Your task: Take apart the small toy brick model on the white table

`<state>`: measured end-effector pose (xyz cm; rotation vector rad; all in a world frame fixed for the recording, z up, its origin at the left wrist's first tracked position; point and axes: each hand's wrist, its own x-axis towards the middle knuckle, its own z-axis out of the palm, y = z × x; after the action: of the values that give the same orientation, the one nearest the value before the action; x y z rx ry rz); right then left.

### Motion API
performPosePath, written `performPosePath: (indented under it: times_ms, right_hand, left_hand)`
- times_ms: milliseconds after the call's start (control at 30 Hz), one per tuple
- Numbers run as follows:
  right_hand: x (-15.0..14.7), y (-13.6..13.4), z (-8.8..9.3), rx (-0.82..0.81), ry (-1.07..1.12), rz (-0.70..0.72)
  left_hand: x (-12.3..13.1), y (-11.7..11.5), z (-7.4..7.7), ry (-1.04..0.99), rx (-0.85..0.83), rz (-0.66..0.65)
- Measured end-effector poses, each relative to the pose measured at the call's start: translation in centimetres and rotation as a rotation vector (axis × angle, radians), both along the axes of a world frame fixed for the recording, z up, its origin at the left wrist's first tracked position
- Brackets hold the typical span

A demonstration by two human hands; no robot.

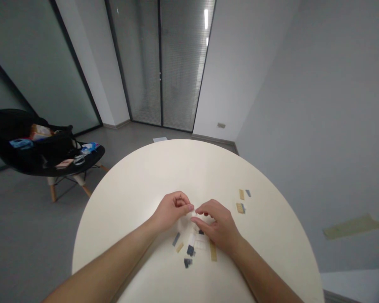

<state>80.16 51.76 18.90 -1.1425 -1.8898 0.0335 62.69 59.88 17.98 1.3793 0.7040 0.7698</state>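
My left hand (173, 209) is over the middle of the round table, its thumb and fingers pinched on a small pale piece that is hard to make out. Close on its right, my right hand (217, 223) has thumb and forefinger apart, with nothing visible held between them. Below the hands lie small flat pieces: a grey strip (176, 239), a tan piece (180, 247), a dark block (190, 250), a dark grey piece (188, 263) and a longer tan strip (213, 251). White pieces (201, 242) lie among them, partly hidden by my right hand.
On the right of the white table (189, 164) are tan pieces (241, 194) and grey pieces (248, 193). A black chair (22, 164) holding a bag and packets stands at the left. Beyond the table are glass doors (161, 63) and a grey wall.
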Motion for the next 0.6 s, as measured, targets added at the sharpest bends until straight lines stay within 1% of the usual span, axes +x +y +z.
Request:
performPosePath:
  times_ms: [133,333,467,533,600]
  right_hand:
    - [0.0,0.1,-0.2,0.033,-0.018,-0.002]
    - [0.0,0.2,-0.2,0.086,-0.003,-0.003]
    - [0.0,0.2,0.1,0.083,-0.016,-0.01]
    - [0.5,0.3,0.2,0.083,-0.024,-0.046]
    - [1.5,0.5,0.3,0.084,-0.025,-0.125]
  left_hand:
    - [0.0,0.2,-0.3,-0.012,0.005,0.002]
    - [0.0,0.2,0.0,-0.029,-0.044,-0.013]
    - [0.0,0.2,-0.1,-0.041,-0.051,-0.038]
    - [-0.1,0.2,-0.2,-0.038,-0.053,-0.071]
    - [-0.4,0.3,-0.2,0.027,-0.012,-0.13]
